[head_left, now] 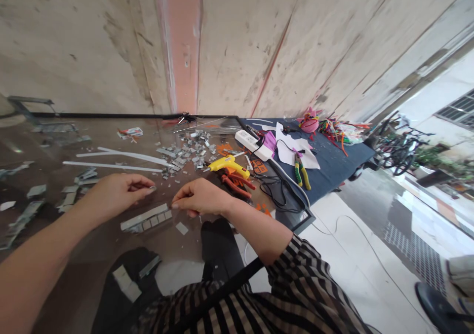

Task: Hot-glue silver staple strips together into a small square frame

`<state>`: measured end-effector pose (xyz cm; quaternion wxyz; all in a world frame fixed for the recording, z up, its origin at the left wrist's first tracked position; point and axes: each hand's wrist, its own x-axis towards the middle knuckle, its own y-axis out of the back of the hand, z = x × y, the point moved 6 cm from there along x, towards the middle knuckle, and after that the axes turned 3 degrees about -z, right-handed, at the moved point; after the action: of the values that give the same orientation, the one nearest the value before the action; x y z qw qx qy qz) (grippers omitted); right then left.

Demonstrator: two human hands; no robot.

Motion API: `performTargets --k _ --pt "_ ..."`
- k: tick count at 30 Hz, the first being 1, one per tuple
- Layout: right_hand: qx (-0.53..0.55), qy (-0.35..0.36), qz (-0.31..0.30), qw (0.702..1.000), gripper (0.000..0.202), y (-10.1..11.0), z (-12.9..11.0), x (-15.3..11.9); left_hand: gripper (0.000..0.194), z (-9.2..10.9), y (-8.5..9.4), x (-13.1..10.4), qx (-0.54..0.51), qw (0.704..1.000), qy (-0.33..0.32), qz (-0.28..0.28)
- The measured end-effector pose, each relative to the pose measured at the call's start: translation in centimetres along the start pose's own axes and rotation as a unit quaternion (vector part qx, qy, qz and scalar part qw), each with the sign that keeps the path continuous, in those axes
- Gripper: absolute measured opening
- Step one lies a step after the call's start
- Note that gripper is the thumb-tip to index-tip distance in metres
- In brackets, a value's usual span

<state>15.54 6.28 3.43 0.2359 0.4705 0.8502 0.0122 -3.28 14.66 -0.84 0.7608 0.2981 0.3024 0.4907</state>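
My left hand point(117, 196) hovers above the glass table, thumb and forefinger pinched with a tiny shiny bit at their tips that is too small to name. My right hand point(203, 197) is closed, its fingertips together at the right end of a long strip of small pale grey tiles point(148, 219); whether it grips anything is hidden. A loose flat grey piece point(181, 228) lies just below that hand. Beyond both hands spreads a pile of small metallic grey pieces point(187, 151). White glue sticks point(114, 166) lie behind my left hand.
Right of the pile are a yellow glue gun point(229, 165), red-handled pliers point(239, 183) and a white power strip point(253, 144) with black cables. Green-yellow pliers point(301, 171) rest on a dark cloth point(329, 176). More grey pieces point(24, 220) lie at the left.
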Motion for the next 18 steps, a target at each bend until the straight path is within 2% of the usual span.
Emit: performTargets --k 6,9,12,14,18 --pt "0.011 0.005 -0.003 1.000 0.009 -0.5 0.4 0.4 0.043 0.1 0.9 0.4 0.078 0.996 -0.022 0.043" --pt "0.030 0.003 -0.005 1.000 0.010 -0.6 0.7 0.6 0.045 1.0 2.4 -0.9 0.092 0.994 -0.026 0.048" --pt "0.037 0.005 -0.008 0.999 0.012 -0.6 0.9 0.7 0.042 2.6 3.6 -3.0 0.088 0.995 -0.033 0.027" --pt "0.035 0.006 -0.009 0.999 0.012 -0.7 1.1 0.8 0.044 3.7 3.5 -4.2 0.088 0.996 -0.033 -0.008" --pt "0.040 0.010 -0.015 0.999 0.009 -0.8 1.3 1.0 0.036 5.4 2.3 -5.0 0.097 0.994 -0.037 -0.033"
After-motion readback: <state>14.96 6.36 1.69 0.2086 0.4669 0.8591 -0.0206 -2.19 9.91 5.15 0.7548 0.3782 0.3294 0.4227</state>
